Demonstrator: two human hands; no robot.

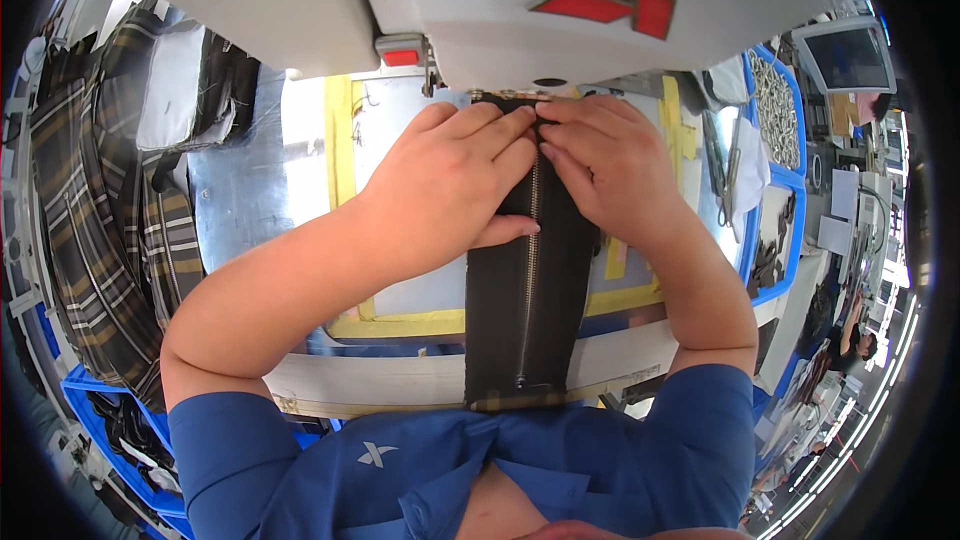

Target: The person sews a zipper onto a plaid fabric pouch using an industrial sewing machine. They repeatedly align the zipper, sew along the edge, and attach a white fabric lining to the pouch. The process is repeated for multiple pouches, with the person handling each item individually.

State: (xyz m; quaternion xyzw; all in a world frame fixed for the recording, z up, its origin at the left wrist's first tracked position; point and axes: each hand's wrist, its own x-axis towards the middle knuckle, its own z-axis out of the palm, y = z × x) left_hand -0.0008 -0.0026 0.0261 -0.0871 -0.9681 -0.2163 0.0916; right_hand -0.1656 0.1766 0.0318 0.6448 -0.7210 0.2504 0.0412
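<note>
A long black fabric piece with a metal zipper point(531, 280) down its middle runs from the sewing machine point(480, 15) toward my body. My left hand point(445, 175) lies on its left side, fingers bent and pressed together at the zipper's far end. The left thumb rests on the zipper teeth, nearer to me. On the other side, my right hand point(610, 160) grips the fabric beside the zipper, its fingertips almost meeting the left ones. Under the machine head, the fabric's far edge is partly hidden.
Plaid garments point(110, 240) are heaped at the left, above a blue bin point(125, 440) of dark pieces. Yellow tape point(400, 325) frames a pale plate. At right lie a scissor-like metal tool point(728, 170) and a blue tray point(800, 180) holding metal pieces. A person point(855, 345) is farther right.
</note>
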